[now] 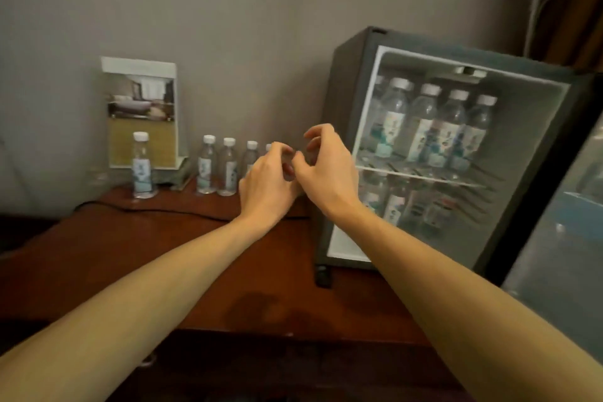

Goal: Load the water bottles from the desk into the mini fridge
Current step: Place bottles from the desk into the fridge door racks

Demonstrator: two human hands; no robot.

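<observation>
Both hands reach toward the row of water bottles (217, 166) at the back of the desk (130, 248): the left hand (266, 188) and right hand (326, 173) have curled, parted fingers and grip nothing. Bottle labels are pale blue-white, the print too blurred to read. The mini fridge (434, 153) stands open just right, both shelves stocked.

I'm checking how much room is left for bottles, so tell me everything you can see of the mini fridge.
The mini fridge is a dark, boxy cabinet standing on the wooden desk against the wall, at the right. Its door hangs open at the far right. The pale interior has a wire shelf across the middle. Capped water bottles stand in rows on the shelf and below it; both levels look fairly full. Neither hand touches it.
</observation>
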